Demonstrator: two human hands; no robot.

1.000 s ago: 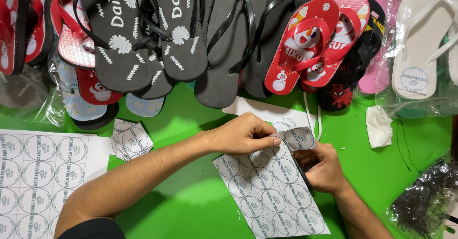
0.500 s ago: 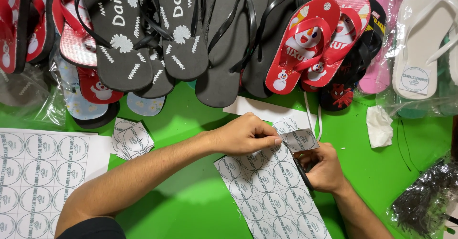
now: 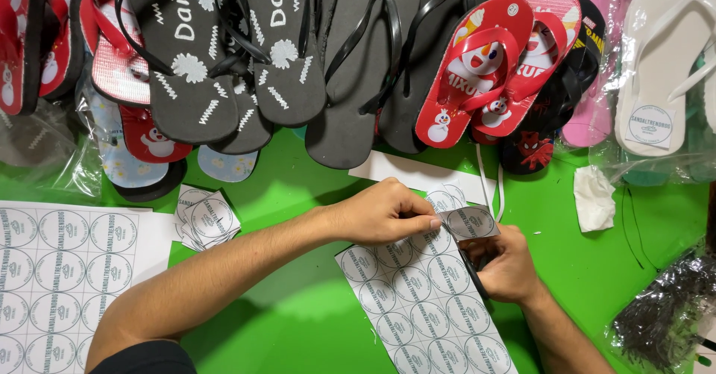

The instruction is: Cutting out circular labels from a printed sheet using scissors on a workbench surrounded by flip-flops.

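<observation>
Sticker sheet (image 3: 421,307) lies flat on green table (image 3: 298,322), just below the row of flip-flops (image 3: 358,68). Left hand (image 3: 384,214) pinches a cut sticker square (image 3: 468,222) at sheet's top edge. Right hand (image 3: 507,266), beside sheet's right edge, closed around black scissors (image 3: 473,273).

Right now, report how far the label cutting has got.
Done: a small pile of cut labels lies on the green table. In hand: the left hand pinches a label on the sheet; the right hand cuts it. Left: most of that sheet, plus a full sheet.
</observation>
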